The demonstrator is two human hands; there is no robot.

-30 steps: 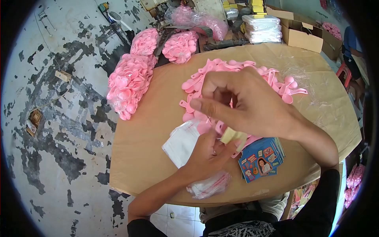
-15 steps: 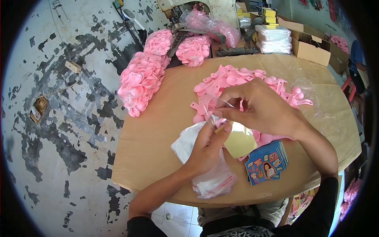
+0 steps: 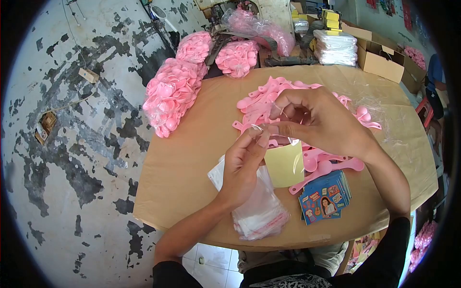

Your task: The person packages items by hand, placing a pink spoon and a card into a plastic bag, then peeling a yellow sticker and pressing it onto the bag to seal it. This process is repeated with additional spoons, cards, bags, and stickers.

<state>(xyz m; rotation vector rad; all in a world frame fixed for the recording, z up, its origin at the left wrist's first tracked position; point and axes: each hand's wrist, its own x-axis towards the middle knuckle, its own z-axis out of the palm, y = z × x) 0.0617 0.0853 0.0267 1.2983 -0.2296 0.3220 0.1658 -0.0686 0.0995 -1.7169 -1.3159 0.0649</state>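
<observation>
Both my hands are raised over the middle of the table, close together. My left hand [image 3: 244, 168] pinches the upper edge of a clear plastic bag. A plain yellow card [image 3: 285, 165] hangs below the fingertips, seemingly inside that bag. My right hand [image 3: 319, 117] has its fingers closed on a thin clear strip or the bag's edge, too fine to make out fully. Behind the hands lies a pile of pink spoons [image 3: 261, 103]. A stack of clear bags [image 3: 259, 216] rests under my left hand, and a stack of blue printed cards [image 3: 324, 199] is to its right.
Bundles of pink spoons in plastic [image 3: 173, 96] stand at the table's [image 3: 177, 192] left back edge. Packed clear bags [image 3: 335, 48] and an open cardboard box [image 3: 382, 62] are at the back right. Part of another person [image 3: 434, 77] shows at the far right.
The yellow card has turned to hang more upright and face the camera. My left hand has moved slightly up and left, and the right hand's fingers have risen a little.
</observation>
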